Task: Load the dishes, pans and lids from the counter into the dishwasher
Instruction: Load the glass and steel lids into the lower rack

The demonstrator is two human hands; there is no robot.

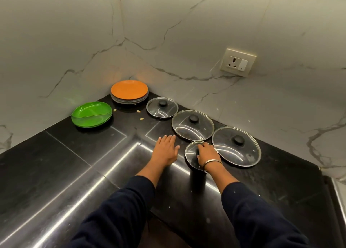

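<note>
right grip (205,154) is being clenched round the knob of the nearest glass lid (192,157) at the table (74,163) edge | left grip (166,148) is being rested released beside it | risk: lid is being lifted by its knob alone, likely tilting into the larger lid (236,146) touching it

A glossy black stone surface (61,154) fills an inner corner, its slabs joined by thin pale seams, and a bright streak of light (97,180) reflects across it. White marble-look walls (187,32) with grey veins rise behind on two sides and meet at a vertical joint. A cream socket plate (238,62) sits on one wall.
</note>
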